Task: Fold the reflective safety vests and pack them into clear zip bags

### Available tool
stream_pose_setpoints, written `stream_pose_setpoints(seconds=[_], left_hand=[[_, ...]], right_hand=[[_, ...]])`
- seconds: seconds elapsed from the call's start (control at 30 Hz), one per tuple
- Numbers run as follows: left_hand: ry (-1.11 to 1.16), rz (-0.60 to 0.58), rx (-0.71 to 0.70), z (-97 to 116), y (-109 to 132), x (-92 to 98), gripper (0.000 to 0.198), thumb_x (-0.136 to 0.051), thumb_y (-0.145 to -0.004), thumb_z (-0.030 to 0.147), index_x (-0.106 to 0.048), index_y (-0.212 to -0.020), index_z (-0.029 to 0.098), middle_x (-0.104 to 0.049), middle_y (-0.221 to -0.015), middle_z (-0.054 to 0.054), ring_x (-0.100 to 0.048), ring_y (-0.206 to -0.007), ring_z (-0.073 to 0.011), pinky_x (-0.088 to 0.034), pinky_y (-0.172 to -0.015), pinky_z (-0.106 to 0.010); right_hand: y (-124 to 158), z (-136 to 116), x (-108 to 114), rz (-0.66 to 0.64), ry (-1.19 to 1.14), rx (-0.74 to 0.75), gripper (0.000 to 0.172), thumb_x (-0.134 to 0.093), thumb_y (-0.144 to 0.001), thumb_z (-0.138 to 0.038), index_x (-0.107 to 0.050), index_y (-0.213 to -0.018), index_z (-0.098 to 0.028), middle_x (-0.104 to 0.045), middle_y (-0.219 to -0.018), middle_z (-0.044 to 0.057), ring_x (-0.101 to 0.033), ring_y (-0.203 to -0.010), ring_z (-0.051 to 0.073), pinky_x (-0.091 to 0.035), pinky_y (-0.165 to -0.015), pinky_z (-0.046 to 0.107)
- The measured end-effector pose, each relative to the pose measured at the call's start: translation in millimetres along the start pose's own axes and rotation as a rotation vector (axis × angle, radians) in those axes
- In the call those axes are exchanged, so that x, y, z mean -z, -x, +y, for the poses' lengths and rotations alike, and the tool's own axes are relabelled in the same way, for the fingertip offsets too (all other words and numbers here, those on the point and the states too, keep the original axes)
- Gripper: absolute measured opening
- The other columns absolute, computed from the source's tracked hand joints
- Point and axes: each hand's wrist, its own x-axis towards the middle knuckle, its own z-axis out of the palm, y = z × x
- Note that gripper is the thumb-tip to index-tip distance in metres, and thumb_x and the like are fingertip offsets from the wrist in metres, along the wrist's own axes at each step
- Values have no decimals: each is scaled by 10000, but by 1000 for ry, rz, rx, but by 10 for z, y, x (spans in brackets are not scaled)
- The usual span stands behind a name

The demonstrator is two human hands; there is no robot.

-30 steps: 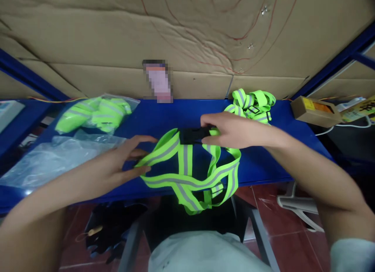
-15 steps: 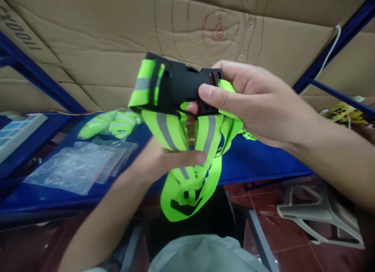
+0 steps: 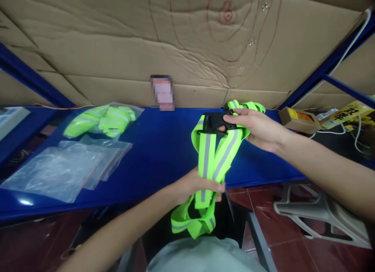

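A neon-green reflective strap vest (image 3: pixel 215 155) with grey stripes hangs stretched between my two hands above the front edge of the blue table (image 3: pixel 158 147). My right hand (image 3: pixel 258 127) is closed on its black plastic buckle (image 3: pixel 215 123) at the top. My left hand (image 3: pixel 195 184) is wrapped round the bunched straps lower down, and the loose loops dangle below it over my lap.
A bagged green vest (image 3: pixel 101 118) lies at the back left beside several clear plastic bags (image 3: pixel 64 166). Another folded green vest (image 3: pixel 249 106) sits behind my right hand. A small cardboard box (image 3: pixel 299 120) and cables lie at the right. Cardboard covers the wall; a white stool (image 3: pixel 319 213) stands on the floor.
The vest came up off the table, was lifted close to my face, and is now lowered and held farther out. My left hand slid down the straps and closed round them.
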Motion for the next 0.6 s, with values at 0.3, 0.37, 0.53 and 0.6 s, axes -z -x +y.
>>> stream_pose_setpoints(seconds=[0.3,0.37,0.53,0.6], left_hand=[[-156,56,175,220,71,354,284,-873,-731,337,-653,-837,192,-626,-624,31,-610,-553,-143,-498,-565,-257],[-87,25,256,201,71,372,246,-869,-730,317,-670,-800,190,-647,-637,16,-691,-626,-186,-546,-618,-286],[-260,118,304,276,191,684,544,-849,-750,357,-667,-1250,244,-768,-865,-39,-757,-777,-251,-611,-728,-367],[-633,299,205,414,277,863,845,-843,-749,465,-496,-1491,259,-772,-1099,-113,-760,-971,-318,-618,-833,-436]], right_hand=[[-433,313,503,-308,386,52,260,-866,-739,-396,-798,-899,-202,-758,-866,11,-654,-777,145,-463,-732,282],[-545,352,512,-223,418,144,219,-866,-725,-388,-795,-848,-221,-727,-786,-9,-613,-702,142,-426,-654,281],[-842,636,475,-131,244,37,237,-890,-675,-367,-785,-802,-197,-738,-775,20,-620,-707,152,-435,-644,280],[-929,789,435,-104,69,-43,268,-903,-649,-365,-765,-789,-182,-739,-785,25,-641,-717,145,-463,-670,272]])
